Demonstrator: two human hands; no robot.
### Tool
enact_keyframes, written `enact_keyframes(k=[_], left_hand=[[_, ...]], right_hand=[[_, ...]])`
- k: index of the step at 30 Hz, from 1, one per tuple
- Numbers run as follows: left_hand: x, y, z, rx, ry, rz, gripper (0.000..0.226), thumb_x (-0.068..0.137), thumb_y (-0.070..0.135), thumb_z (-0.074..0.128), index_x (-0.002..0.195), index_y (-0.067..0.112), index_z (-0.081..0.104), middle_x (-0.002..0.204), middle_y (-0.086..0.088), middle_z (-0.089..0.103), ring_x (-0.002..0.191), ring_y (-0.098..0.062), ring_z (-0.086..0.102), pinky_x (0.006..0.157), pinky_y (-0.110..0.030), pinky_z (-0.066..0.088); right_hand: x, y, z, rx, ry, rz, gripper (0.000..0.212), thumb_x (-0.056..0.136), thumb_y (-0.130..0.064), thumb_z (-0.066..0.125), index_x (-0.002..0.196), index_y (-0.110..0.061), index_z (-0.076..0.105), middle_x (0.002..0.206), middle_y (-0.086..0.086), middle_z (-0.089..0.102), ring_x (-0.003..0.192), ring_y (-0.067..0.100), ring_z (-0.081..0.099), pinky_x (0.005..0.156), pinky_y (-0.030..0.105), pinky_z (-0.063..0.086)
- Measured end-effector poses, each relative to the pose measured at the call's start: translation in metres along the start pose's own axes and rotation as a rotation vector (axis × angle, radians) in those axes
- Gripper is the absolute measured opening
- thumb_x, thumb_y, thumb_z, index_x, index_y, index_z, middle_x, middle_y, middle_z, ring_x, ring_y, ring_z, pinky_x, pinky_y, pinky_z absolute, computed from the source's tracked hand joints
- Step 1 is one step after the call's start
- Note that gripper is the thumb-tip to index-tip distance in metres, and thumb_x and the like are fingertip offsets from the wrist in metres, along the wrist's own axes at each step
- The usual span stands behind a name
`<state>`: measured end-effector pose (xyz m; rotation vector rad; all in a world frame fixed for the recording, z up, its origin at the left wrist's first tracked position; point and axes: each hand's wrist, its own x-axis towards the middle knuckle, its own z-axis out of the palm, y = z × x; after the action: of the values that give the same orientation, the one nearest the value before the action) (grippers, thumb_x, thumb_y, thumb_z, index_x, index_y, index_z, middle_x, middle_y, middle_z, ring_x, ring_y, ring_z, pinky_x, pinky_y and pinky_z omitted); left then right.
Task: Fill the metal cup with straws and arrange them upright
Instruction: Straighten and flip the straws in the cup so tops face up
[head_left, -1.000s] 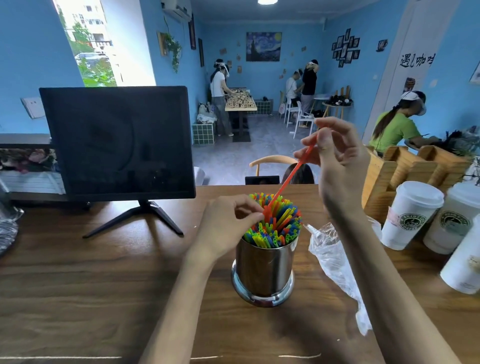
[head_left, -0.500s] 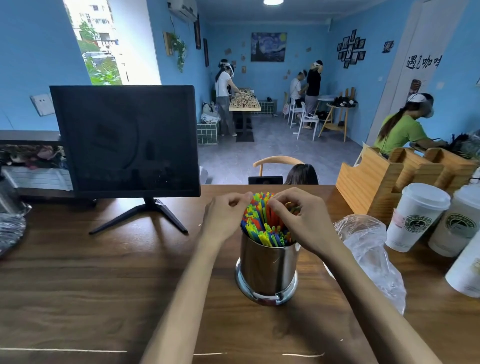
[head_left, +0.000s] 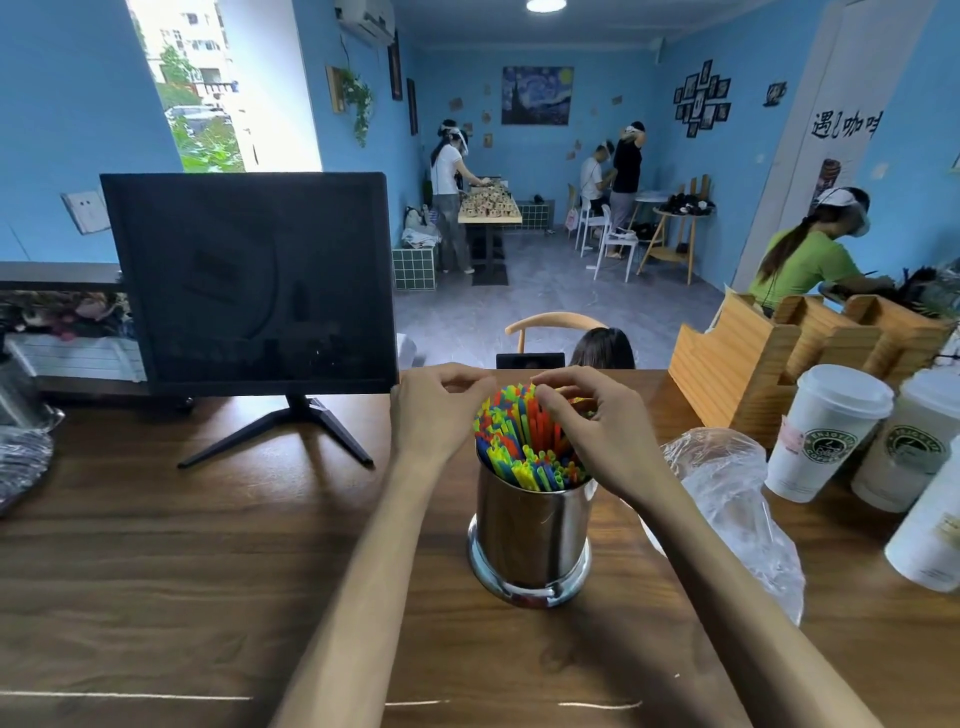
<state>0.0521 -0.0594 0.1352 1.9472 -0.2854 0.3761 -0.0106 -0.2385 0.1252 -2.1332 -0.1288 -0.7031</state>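
Note:
A shiny metal cup (head_left: 530, 535) stands on the wooden counter (head_left: 208, 545), packed with upright coloured straws (head_left: 519, 447) in red, yellow, green and blue. My left hand (head_left: 436, 410) is at the bundle's far left side with its fingers curled, the fingertips just touching the outer straws. My right hand (head_left: 592, 431) lies over the right side of the bundle, its curled fingers pinching the tips of some straws. The straws under that hand are hidden.
A crumpled clear plastic bag (head_left: 727, 499) lies right of the cup. Three white lidded paper cups (head_left: 826, 431) and a wooden holder (head_left: 743, 364) stand at the right. A black monitor (head_left: 249, 280) on its stand is at the back left.
My right hand came down from above the cup, where it held an orange straw, onto the straw tops. My left hand let go of that straw and stays curled beside the bundle.

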Motion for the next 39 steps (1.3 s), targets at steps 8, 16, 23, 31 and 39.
enact_keyframes(k=[8,16,23,31,39], left_hand=[[-0.016,0.073,-0.035,-0.409,0.253,0.419,0.008,0.095,0.022,0.071,0.101,0.026,0.076,0.094,0.006,0.078,0.089,-0.014,0.074,0.075,-0.033,0.059],[-0.024,0.075,-0.040,-0.651,0.444,0.409,0.013,0.100,0.012,0.064,0.111,0.012,0.071,0.099,-0.006,0.077,0.093,-0.017,0.075,0.068,-0.031,0.061],[-0.021,0.065,-0.027,-0.616,0.447,0.357,0.010,0.091,0.014,0.076,0.098,0.021,0.075,0.085,0.004,0.076,0.075,-0.023,0.074,0.058,-0.030,0.059],[-0.012,0.027,0.000,0.063,-0.119,0.351,0.007,0.082,0.035,0.082,0.088,0.038,0.079,0.093,0.017,0.073,0.101,-0.004,0.063,0.089,-0.034,0.054],[0.004,0.007,0.008,0.080,-0.099,0.084,0.016,0.095,0.033,0.068,0.104,0.025,0.079,0.097,0.013,0.075,0.090,-0.002,0.067,0.075,-0.017,0.051]], right_hand=[[0.001,-0.005,-0.001,0.042,-0.060,-0.015,0.036,0.097,-0.043,0.063,0.133,-0.038,0.058,0.124,-0.023,0.065,0.120,-0.008,0.056,0.101,0.022,0.047],[-0.003,-0.008,-0.010,0.151,-0.149,-0.071,0.018,0.102,-0.026,0.058,0.112,-0.023,0.073,0.094,-0.016,0.074,0.100,0.003,0.067,0.088,0.023,0.051],[-0.006,-0.003,-0.008,0.008,-0.225,-0.144,0.008,0.100,-0.020,0.063,0.100,-0.019,0.071,0.094,-0.014,0.064,0.094,0.001,0.060,0.082,0.018,0.044],[-0.005,-0.003,-0.011,0.048,-0.189,-0.084,0.022,0.097,-0.026,0.067,0.118,-0.025,0.068,0.103,-0.012,0.071,0.099,0.003,0.066,0.087,0.028,0.053],[-0.007,-0.006,-0.005,0.034,-0.097,-0.062,0.024,0.095,-0.026,0.068,0.120,-0.028,0.066,0.098,-0.016,0.069,0.094,0.004,0.064,0.083,0.024,0.053]])
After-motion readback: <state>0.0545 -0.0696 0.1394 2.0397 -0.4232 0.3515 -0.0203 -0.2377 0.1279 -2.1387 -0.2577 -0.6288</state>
